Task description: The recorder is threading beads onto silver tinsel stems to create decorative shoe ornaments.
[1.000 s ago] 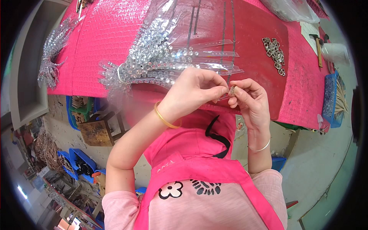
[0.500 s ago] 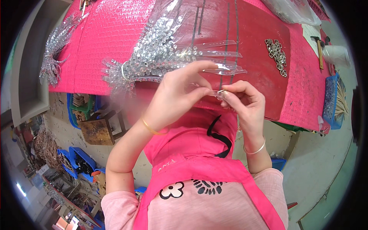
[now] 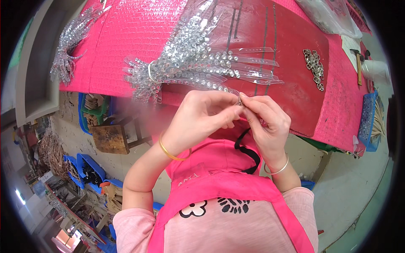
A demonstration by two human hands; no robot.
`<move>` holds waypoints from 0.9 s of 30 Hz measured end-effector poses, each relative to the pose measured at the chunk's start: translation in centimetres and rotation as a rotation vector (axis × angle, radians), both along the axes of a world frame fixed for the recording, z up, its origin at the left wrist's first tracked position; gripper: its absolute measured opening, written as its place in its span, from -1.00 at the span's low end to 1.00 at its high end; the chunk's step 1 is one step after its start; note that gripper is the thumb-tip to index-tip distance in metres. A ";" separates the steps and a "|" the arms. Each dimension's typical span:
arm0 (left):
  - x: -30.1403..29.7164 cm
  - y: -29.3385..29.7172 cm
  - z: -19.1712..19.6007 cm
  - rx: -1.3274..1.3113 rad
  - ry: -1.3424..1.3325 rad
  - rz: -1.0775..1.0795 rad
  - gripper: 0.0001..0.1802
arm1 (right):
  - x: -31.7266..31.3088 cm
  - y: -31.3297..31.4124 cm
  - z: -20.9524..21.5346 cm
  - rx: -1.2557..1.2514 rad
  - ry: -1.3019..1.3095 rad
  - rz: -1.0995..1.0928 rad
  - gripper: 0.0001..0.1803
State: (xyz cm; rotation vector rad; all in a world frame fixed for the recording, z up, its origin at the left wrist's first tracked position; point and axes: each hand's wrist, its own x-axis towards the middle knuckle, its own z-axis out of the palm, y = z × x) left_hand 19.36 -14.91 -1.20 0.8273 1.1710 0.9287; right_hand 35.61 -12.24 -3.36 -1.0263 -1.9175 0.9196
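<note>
My left hand and my right hand meet at the front edge of the table, fingertips pinched together. Between them shows a small metal buckle, gripped by my right fingertips. The left fingers close on the end of a clear plastic strap, mostly hidden by the hand. Just beyond lies a bundle of clear straps studded with round rhinestones, tied with a white band. Its free strap ends point right across a dark red mat. On the mat's right part rests a pile of small metal buckles.
A second strap bundle lies at the far left on the pink table cover. To the right are a hammer, a white cup and a blue basket holding pale strips. A wooden stool stands below the table's left side.
My hands have drawn together, and the left index finger, stretched out before, has curled in to the buckle. The whole view has shifted slightly, with the table things appearing farther right.
</note>
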 end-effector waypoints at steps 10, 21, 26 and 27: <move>0.2 -0.8 -1.4 0.070 -0.007 0.069 -0.79 | 0.2 0.3 -0.1 -0.202 0.131 0.070 -0.79; -0.5 -0.6 -0.7 -0.143 -0.122 -0.016 -0.78 | 0.5 0.5 -0.6 -0.483 0.352 0.094 -0.88; 0.0 -0.9 -0.7 -0.028 -0.012 0.055 -0.82 | 0.6 0.4 -0.3 -0.789 0.512 0.024 -0.89; 0.1 -1.0 -0.8 -0.008 0.011 0.056 -0.83 | 0.6 0.4 -0.6 -0.706 0.455 0.040 -0.89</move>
